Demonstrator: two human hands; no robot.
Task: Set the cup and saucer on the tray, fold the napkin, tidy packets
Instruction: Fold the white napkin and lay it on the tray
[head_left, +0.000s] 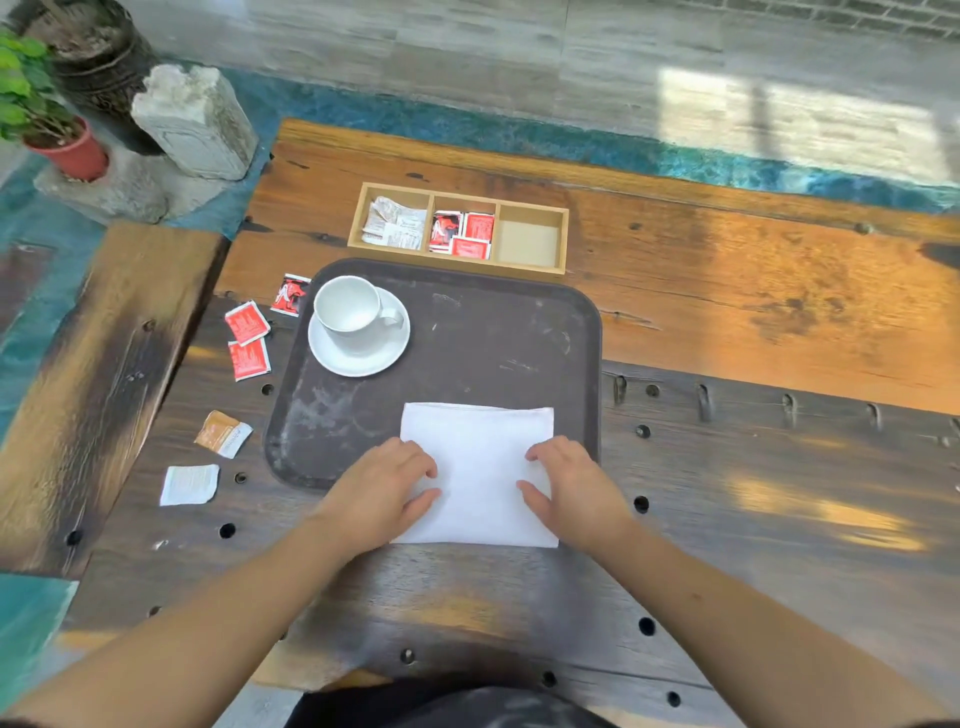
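A white cup (349, 309) stands on its white saucer (363, 358) at the back left of the dark tray (493, 332). A folded white napkin (480, 457) lies across the tray's near edge, partly on the table. My left hand (382, 488) rests flat on the napkin's left side and my right hand (569, 486) on its right side, fingers spread, pressing it down. Left of the tray lie loose packets: two red ones (247, 322) (250, 358), a red-and-black one (291, 294), a brown one (222, 433) and a white one (189, 484).
A wooden three-compartment box (563, 244) sits behind the tray: white packets (395, 223) on the left, red packets (462, 234) in the middle, nothing in the right part. The wooden table has several holes. A stone block (195, 122) and a potted plant (47, 109) stand at far left.
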